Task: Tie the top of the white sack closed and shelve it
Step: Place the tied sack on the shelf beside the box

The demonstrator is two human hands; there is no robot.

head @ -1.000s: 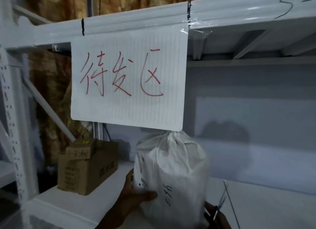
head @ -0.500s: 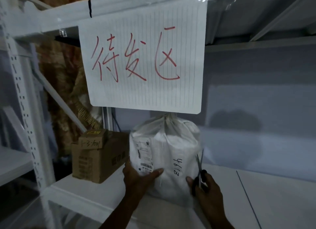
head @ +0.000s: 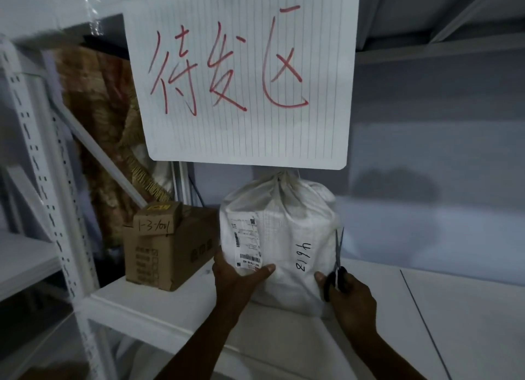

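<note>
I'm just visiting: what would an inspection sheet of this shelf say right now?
surface: white shelf, sack and box stand on it.
job's things: sack upright, top bunched shut, label facing front.
clutter: box left of the sack.
grippers: left hand grips the sack's left side; right hand holds scissors, blades up, beside the sack.
cables: thin dark strand behind the box, unclear.
surroundings: sign with red writing hangs above; patterned cloth behind the rack.

The top of the paper sign (head: 247,81) above the white sack (head: 284,237) is cut off by the picture's edge. The print on the sack's label (head: 245,243) is too tiny to read. The left hand (head: 235,277) has its fingers hidden behind the sack. The right hand (head: 349,291) covers part of the scissors (head: 338,254) handles beside the sack.
</note>
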